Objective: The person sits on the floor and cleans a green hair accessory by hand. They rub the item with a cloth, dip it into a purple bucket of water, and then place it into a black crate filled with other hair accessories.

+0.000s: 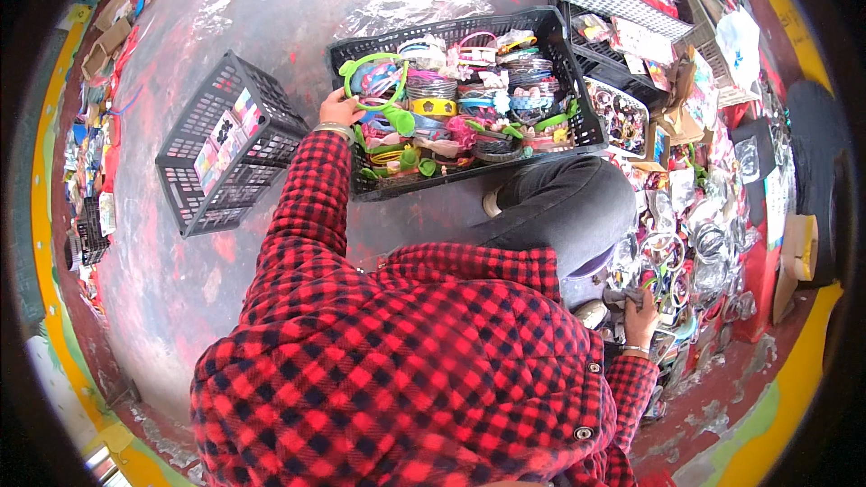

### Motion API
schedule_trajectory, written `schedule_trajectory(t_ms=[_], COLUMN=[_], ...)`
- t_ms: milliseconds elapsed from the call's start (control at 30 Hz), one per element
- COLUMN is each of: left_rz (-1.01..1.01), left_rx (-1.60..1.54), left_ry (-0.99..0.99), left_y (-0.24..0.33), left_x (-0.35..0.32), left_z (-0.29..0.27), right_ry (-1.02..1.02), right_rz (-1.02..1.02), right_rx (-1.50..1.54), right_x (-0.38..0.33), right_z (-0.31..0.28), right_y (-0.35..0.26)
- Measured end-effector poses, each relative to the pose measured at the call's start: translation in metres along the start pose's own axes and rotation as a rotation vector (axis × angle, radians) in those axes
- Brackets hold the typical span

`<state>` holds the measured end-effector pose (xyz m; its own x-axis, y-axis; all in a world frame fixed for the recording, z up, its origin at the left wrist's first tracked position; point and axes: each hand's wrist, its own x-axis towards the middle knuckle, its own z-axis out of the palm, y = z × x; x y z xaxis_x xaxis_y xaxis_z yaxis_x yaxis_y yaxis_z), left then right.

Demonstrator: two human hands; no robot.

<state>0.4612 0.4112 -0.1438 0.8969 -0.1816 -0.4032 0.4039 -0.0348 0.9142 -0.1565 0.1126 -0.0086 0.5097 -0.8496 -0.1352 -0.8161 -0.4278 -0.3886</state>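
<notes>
Across the grey, red-stained floor (271,22), a loose pile (690,261) of hoops and clear-wrapped goods runs down the right of the frame, a long black crate (406,183) packed with colourful headbands (433,88) sits upper centre, and a smaller black crate (275,93) stands left. A lime-green headband (404,83) lies over the long crate's left end, gripped by the left hand (340,111); the right hand (640,317), lower right, curls beside a dark item (619,298), its hold impossible to tell.

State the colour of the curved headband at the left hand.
Lime green: the curved headband shows best in the head view.
</notes>
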Motion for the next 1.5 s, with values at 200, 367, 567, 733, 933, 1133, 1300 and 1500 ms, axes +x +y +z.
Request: schedule_trajectory(t_ms=[200,367,567,733,933,1133,1300,1500], left_rz=[-0.003,-0.006,-0.071,0.028,0.547,0.461,0.666,0.498], left_rx=[0.052,0.077,0.045,0.286,1.423,1.622,1.633,1.753], left_ry=[0.019,-0.019,-0.091,-0.288,-0.406,-0.474,-0.363,-0.311], left_y=[-0.011,-0.015,-0.003,0.003,0.043,0.087,0.049,0.030], left_x=[0.047,0.073,0.078,0.099,0.131,0.102,0.130,0.156], left_z=[0.019,0.018,0.023,0.000,0.001,0.068,0.075,0.072], right_ry=[0.012,-0.043,-0.099,-0.100,-0.132,-0.153,-0.185,-0.256], right_rz=[0.066,0.044,0.103,0.090,0.111,0.167,0.150,0.180], right_rx=[0.001,-0.014,-0.030,-0.006,-0.016,-0.072,-0.184,-0.121], right_x=[0.001,0.007,0.013,0.021,0.023,0.021,0.029,0.031], right_z=[0.004,0.009,0.015,0.022,0.028,0.033,0.036,0.040], right_y=[0.002,0.011,0.014,0.014,0.019,0.024,0.021,0.022])
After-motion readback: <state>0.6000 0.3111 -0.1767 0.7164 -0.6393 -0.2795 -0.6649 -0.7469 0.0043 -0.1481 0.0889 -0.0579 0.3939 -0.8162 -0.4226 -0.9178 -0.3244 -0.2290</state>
